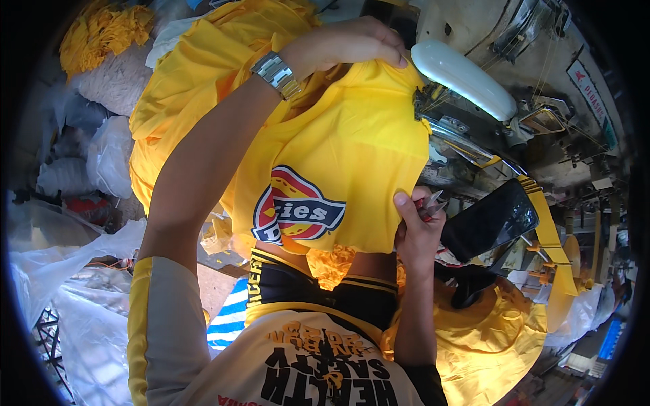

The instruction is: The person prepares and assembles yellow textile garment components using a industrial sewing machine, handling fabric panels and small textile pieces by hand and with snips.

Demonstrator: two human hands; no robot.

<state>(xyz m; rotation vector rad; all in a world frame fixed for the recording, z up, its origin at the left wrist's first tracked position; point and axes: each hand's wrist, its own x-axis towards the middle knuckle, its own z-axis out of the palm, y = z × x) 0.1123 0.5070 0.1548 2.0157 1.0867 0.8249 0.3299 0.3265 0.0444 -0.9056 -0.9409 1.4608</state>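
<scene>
1. A yellow printed garment was held spread in front of the body, above the lap, with its front edge hanging by the thighs.
2. Its upper edge was pinched narrowly by the left hand, close to the rounded white cover of a sewing machine.
3. A metal-link wristwatch was worn on the left wrist.
4. A pair of thread snips was gripped in the curled right hand, its pointed blades aimed away from the palm; the thumb was laid against the garment's right edge.
5. The garment's emblem, in red, yellow and dark blue, was partly interrupted by a fold.
6. Whether the cloth was touched by the machine's metal parts could not be told.
7. A black smartphone was positioned just right of the right hand.
8. Yellow fabric was heaped at the left and at the lower right; clear plastic bags were gathered at the far left.
</scene>
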